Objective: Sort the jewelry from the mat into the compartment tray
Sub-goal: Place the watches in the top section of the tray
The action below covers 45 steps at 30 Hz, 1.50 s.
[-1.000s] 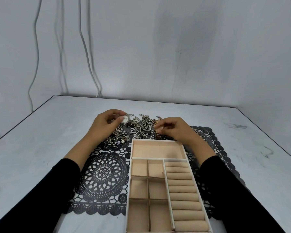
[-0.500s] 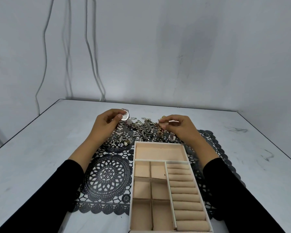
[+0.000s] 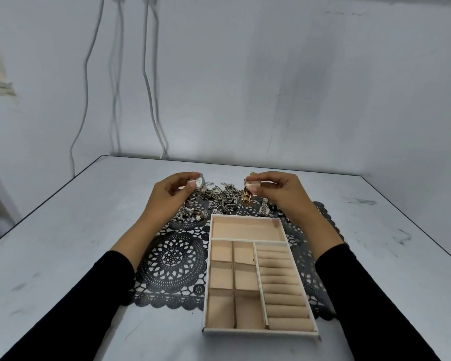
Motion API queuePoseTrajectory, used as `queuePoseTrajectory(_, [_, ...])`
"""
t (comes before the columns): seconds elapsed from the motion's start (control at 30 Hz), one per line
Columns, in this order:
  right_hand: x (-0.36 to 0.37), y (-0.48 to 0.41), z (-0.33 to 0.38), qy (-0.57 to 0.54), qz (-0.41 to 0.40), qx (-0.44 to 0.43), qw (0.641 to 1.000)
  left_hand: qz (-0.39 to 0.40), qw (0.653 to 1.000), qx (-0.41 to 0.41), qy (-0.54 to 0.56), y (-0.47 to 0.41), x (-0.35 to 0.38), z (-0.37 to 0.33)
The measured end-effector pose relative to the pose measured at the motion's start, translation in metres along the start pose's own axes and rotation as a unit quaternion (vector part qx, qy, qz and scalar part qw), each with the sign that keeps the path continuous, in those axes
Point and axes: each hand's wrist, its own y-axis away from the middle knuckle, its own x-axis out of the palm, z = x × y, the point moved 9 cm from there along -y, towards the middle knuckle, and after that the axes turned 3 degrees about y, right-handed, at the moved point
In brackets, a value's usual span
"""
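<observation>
Jewelry heap (image 3: 225,198) too small to distinguish, perhaps chains, sleeves (image 3: 71,303) cropped below

Right hand (image 3: 284,195) lifted gold watch (image 3: 246,198) from pile (image 3: 227,198).

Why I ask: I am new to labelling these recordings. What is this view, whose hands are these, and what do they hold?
There is no machine here: these are a person's two bare hands. The only camera sits on the person's head and looks forward and down, so you see roughly what they see. On the pale grey table lies a black lace-patterned mat. On the mat stands a beige compartment tray with a white rim, and its compartments look empty. Beyond the tray lies a pile of silver and gold jewelry. The left hand holds a silver metal wristwatch in its fingers. The right hand pinches a gold metal wristwatch. Both bands hang down toward the pile.
</observation>
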Motion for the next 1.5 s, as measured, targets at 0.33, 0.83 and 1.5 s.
queuePoseTrajectory(0.33, [0.022,0.023,0.013,-0.022,0.025,-0.001,0.999,-0.010,1.000,0.012,0.018,0.030,-0.007,-0.020])
queuePoseTrajectory(0.83, [0.060,0.031,-0.004,0.040,0.074,0.012,0.996,-0.024,0.998,0.001,0.052,0.045,-0.013,-0.018])
queuePoseTrajectory(1.5, [0.078,0.032,-0.029,0.043,0.114,0.072,0.990,0.001,0.999,-0.010,0.031,0.045,-0.007,-0.012])
